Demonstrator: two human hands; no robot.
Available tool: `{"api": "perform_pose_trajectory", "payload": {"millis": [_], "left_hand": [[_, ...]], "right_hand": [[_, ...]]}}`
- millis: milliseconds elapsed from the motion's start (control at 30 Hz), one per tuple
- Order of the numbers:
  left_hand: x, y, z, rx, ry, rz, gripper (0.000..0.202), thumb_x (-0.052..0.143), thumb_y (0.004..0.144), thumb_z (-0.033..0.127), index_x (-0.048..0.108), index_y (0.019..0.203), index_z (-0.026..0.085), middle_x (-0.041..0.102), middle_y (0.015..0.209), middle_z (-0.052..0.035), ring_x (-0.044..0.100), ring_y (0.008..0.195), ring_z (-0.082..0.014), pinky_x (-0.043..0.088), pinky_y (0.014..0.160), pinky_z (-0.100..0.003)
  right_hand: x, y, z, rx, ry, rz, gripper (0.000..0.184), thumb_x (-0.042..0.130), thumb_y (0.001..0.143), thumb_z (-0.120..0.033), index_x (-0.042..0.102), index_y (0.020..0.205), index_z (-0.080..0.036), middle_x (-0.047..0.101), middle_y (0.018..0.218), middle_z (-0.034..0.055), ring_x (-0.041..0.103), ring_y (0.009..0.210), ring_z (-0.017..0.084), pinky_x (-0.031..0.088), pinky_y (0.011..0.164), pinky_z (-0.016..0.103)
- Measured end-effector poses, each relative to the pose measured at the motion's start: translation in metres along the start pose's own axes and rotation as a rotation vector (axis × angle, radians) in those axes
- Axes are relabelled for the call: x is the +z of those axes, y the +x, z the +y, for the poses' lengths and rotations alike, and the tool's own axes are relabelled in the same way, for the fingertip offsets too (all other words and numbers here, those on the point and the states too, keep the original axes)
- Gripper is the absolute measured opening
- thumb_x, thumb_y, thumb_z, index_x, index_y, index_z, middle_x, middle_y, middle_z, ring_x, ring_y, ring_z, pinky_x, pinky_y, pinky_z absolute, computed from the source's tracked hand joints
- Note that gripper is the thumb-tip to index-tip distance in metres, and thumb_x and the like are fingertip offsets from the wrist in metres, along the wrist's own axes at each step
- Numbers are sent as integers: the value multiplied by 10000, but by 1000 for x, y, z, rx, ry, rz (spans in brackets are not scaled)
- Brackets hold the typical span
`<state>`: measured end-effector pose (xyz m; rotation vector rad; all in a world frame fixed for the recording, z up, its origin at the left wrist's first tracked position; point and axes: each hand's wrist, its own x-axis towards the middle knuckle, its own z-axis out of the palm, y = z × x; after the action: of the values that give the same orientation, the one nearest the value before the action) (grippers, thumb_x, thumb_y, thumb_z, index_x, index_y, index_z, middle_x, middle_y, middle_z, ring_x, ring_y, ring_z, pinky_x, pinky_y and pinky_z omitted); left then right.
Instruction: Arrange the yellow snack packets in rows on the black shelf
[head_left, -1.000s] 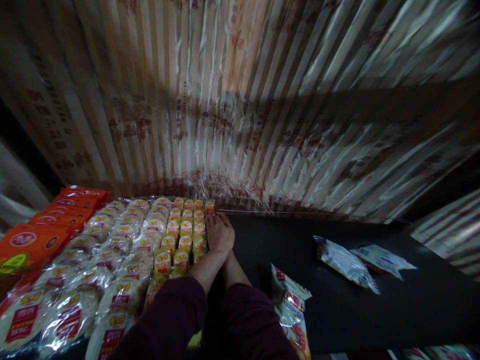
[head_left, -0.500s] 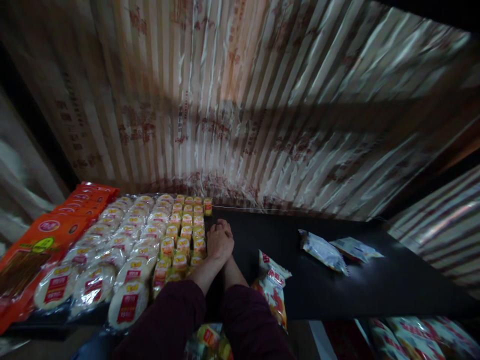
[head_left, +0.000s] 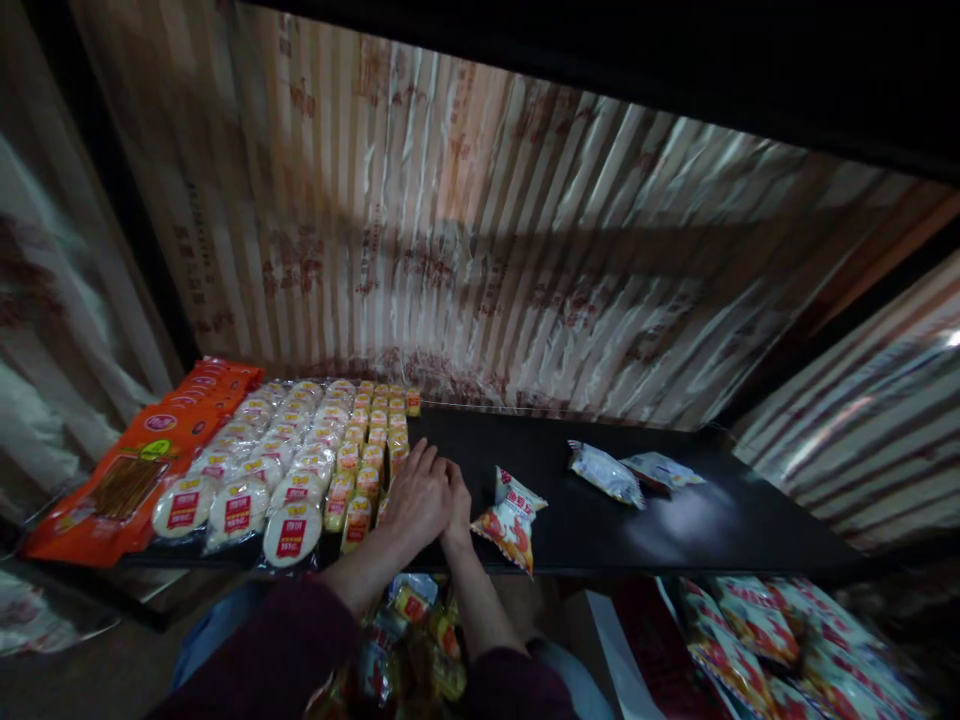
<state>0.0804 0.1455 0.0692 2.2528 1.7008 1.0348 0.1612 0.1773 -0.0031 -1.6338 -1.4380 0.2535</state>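
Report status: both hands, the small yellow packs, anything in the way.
Left hand beside small yellow packs, overlapping right hand in view; grip unclear. Packs in rows on black shelf. White snack bag close by right wrist, possibly in the way.

Dim, cool light is filling the scene; the striped backing sheet (head_left: 465,250) is catching streaky glare, strongest toward the right, while a broad shadow band is running across its middle. A pale reflection is glowing on the black shelf (head_left: 675,535), and small highlights are glinting off the clear round packets (head_left: 291,537); the upper right corner is sinking into near-black; wide-angle distortion is stretching the outer edges; soft blur is smearing the print on the small yellow packs (head_left: 368,482) and the snack bags (head_left: 757,620) at lower right.
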Motion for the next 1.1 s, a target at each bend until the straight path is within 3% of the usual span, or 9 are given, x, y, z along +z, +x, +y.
{"api": "perform_pose_trajectory", "payload": {"millis": [133, 233, 333, 500, 700, 1100], "left_hand": [[-22, -83, -18, 116, 162, -24, 415, 423, 798, 167, 565, 1187, 139, 383, 1444, -114, 222, 1385, -279, 326, 1079, -451], [-15, -137, -29, 126, 273, 30, 457, 465, 792, 182, 526, 1245, 192, 335, 1474, -102, 168, 1401, -278, 321, 1075, -454], [1, -162, -37, 139, 355, 83, 532, 485, 775, 181, 465, 1306, 166, 378, 1445, -130, 205, 1390, -286, 291, 1080, -473], [21, -150, -45, 196, 349, 181, 503, 475, 788, 199, 478, 1289, 145, 428, 1410, -137, 262, 1370, -270, 242, 1091, -463], [21, -132, -44, 173, 328, 204, 476, 491, 794, 262, 511, 1255, 145, 445, 1399, -127, 249, 1374, -273, 246, 1088, -454], [18, -127, -49, 192, 378, 179, 494, 475, 842, 266, 455, 1320, 143, 413, 1423, -128, 253, 1372, -278, 166, 1111, -465]], "right_hand": [[-4, -34, -3, 99, 134, -37, 320, 396, 825, -220, 603, 1059, -150, 685, 1018, 111, 657, 922, 207, 512, 801, 288], [1, -40, -12, 101, 176, -48, 326, 385, 830, -247, 619, 1037, -152, 681, 1020, 112, 637, 965, 211, 488, 867, 307], [7, -36, -20, 66, 165, -41, 342, 390, 832, -279, 633, 1035, -150, 670, 1045, 113, 616, 987, 214, 460, 914, 339], [15, -31, -24, 56, 207, -84, 386, 378, 846, -324, 632, 1080, -152, 650, 1115, 114, 587, 1045, 210, 432, 954, 364], [20, -22, -26, 28, 262, -124, 433, 369, 857, -384, 630, 1106, -146, 603, 1217, 121, 514, 1168, 221, 358, 1034, 390], [20, -6, -35, 300, 570, -221, 668, 327, 850, -619, 493, 1311, -165, 474, 1382, 76, 381, 1312, 201, 231, 1123, 343]]}}
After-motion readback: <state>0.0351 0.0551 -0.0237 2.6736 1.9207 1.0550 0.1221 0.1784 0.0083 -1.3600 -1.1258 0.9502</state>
